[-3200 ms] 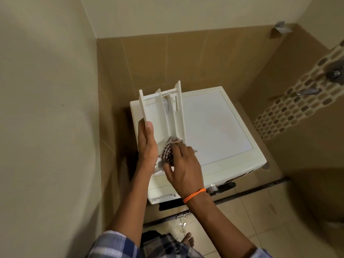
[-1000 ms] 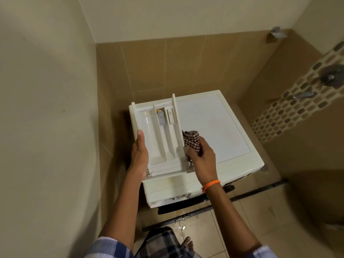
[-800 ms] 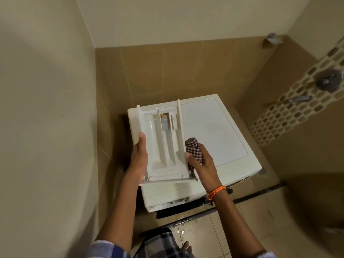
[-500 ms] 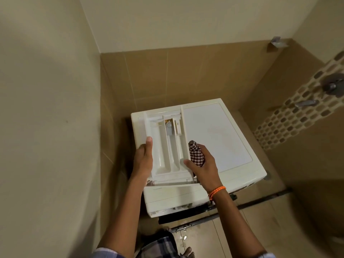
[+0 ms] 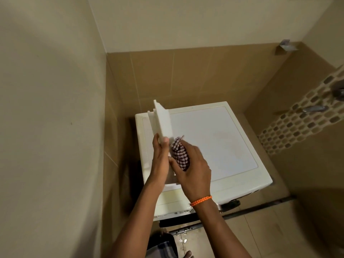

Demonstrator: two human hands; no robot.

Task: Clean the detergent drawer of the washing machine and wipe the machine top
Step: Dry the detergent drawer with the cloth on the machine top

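Observation:
The white detergent drawer [image 5: 162,121] stands on its side edge over the left part of the washing machine top [image 5: 210,138], its outer side wall facing me. My left hand [image 5: 160,157] grips the drawer near its front end, thumb on the wall. My right hand [image 5: 191,168] holds a bunched checked cloth [image 5: 180,153] and presses it against the drawer's side wall, right beside my left hand. The drawer's compartments are turned away and hidden.
The white machine sits in a tiled corner, with a beige wall close on the left and a tiled wall behind. Taps [image 5: 314,108] stick out of the mosaic strip on the right wall. My bare foot [image 5: 187,255] shows on the wet floor tiles below.
The drawer has turned from lying flat, compartments up, onto its side edge. My right hand with the cloth has moved against its outer wall. My left hand has shifted its grip with the turn.

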